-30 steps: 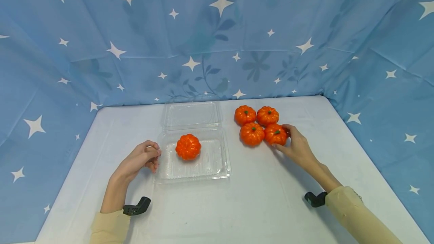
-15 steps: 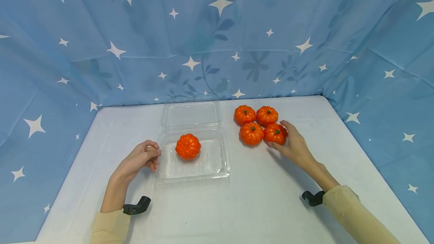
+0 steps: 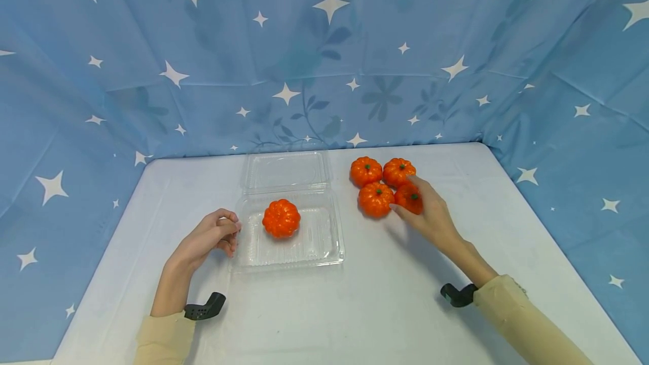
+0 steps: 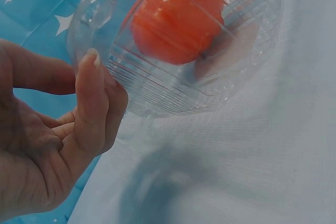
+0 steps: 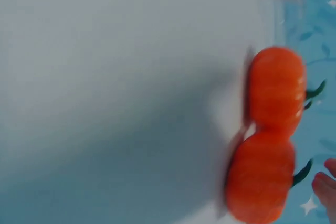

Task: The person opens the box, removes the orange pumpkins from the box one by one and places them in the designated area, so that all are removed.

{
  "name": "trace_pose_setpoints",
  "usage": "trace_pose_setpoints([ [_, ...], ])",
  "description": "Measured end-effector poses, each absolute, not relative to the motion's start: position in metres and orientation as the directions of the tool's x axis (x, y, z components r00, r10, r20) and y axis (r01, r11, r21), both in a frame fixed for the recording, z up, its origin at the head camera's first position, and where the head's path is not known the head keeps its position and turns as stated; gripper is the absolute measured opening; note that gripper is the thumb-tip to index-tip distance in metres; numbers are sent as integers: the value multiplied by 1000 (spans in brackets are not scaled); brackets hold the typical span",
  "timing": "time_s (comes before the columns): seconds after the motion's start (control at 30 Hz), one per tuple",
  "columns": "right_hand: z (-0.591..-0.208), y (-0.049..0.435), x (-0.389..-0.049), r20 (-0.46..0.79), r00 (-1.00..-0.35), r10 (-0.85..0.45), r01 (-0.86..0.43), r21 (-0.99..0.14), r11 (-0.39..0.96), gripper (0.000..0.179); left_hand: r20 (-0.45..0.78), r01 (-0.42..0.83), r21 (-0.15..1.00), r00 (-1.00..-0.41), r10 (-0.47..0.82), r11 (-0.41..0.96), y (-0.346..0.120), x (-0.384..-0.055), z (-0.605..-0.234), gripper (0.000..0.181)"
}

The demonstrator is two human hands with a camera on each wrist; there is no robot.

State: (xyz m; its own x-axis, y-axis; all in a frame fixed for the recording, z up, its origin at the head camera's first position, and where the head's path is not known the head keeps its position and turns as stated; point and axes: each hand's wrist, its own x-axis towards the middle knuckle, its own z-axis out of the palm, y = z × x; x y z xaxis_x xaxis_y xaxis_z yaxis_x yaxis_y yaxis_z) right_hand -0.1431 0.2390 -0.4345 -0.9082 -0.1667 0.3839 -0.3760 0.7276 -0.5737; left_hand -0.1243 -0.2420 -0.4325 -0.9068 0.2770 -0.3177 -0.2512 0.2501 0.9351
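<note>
My left hand (image 3: pixel 209 236) pinches the left rim of a clear plastic clamshell box (image 3: pixel 333 252), as the left wrist view shows. In the box's base lies an orange pumpkin (image 3: pixel 281 218). Over the front right pumpkin (image 3: pixel 410 199) of a cluster is my right hand (image 3: pixel 435 217), thumb and fingers spread apart. Its thumb tip overlaps the front left pumpkin (image 3: pixel 375 200), and its other fingertips overlap the back right pumpkin (image 3: pixel 398 170) in the head view. In the right wrist view, fingertips (image 5: pixel 326 186) stand above a green stem, apart from the pumpkins.
Another pumpkin (image 3: pixel 366 171) sits at the cluster's back left. The box's clear lid (image 3: pixel 287 171) lies folded back toward the far table edge. A white cloth covers the table (image 3: pixel 324 314), and a blue star-patterned curtain (image 3: pixel 218 61) surrounds its back and sides.
My right hand has slid left from around the outer side of the front right pumpkin to over it, covering its right part. The left hand and the box have stayed put.
</note>
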Motion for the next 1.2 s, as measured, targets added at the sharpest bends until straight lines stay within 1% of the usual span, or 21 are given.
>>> trace_pose_setpoints([
  [0.17,-423,224,-142,354,-921,-160,-363,-635,682,68,-319,-254,934,-908,271,251,-243,-124,-432,27],
  [0.3,-418,214,-142,359,-917,-174,-377,-639,671,67,-320,-255,934,-907,273,249,-243,-123,-431,27],
  [0.53,-414,197,-142,343,-922,-181,-377,-681,628,63,-324,-260,934,-906,272,245,-244,-123,-429,26],
  [0.87,-406,173,-145,311,-929,-199,-364,-688,628,62,-329,-265,931,-907,262,251,-245,-122,-429,26],
  [0.97,-406,168,-145,290,-936,-198,-349,-715,605,61,-329,-264,931,-906,268,250,-244,-123,-430,27],
  [1.1,-406,159,-146,258,-945,-199,-326,-777,539,57,-326,-260,933,-904,278,248,-243,-124,-430,27],
  [1.2,-405,151,-146,220,-950,-222,-303,-816,491,55,-324,-258,934,-904,279,247,-242,-124,-430,26],
])
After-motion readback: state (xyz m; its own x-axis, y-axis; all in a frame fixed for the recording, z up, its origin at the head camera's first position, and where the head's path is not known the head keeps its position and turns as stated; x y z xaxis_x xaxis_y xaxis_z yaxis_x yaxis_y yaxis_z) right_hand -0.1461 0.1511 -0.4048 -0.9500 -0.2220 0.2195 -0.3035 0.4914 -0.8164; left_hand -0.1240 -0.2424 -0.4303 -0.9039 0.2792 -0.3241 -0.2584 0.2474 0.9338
